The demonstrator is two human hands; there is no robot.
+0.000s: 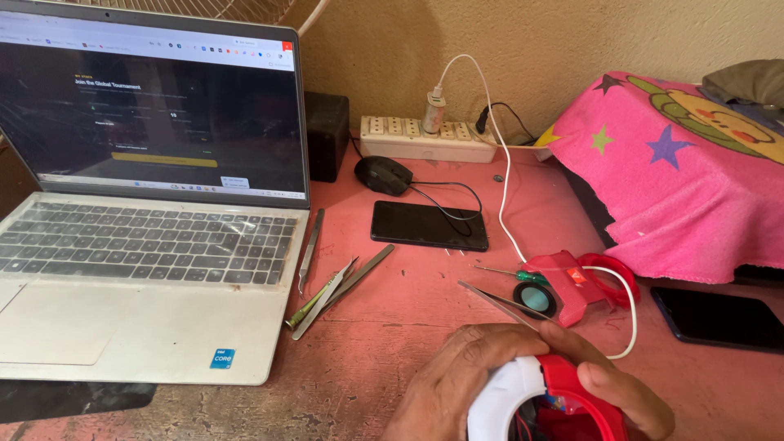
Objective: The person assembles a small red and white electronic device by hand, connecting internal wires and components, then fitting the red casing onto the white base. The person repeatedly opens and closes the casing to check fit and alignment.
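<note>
At upper left of the frame, an open silver laptop [147, 220] stands on a worn pink-painted table [392, 327], its screen lit with a dark web page. Just right of its keyboard lie metal tweezers [310, 249] and, lower, a loose fan of thin metal prying tools [335, 290]. Toward upper centre, a small black box [327, 135] stands against the wall beside a white power strip [425, 139] with a charger plugged in; a black mouse [382, 174] and a dark phone [429, 225], face up, lie in front of it.

At bottom centre, the person's left hand [453, 384] wraps over a round white-and-red device [543, 400], fingers closed on its white shell, while the right hand [621, 392] grips the red side, thumb pressed to the casing. Thin wires show inside the shell, so the device appears to be partly opened, which suggests the work is at the stage of parting or inspecting the housing. Any next move would seem to call for a steady hold and a thin tool at the seam.

Right of centre, a second red part [572, 282] with a small round speaker [535, 300] lies by a green-handled screwdriver [510, 273] and a white cable [506, 188]. At upper right, a pink towel [678, 180] with stars covers something bulky; a second dark phone [719, 318] lies below it.
</note>
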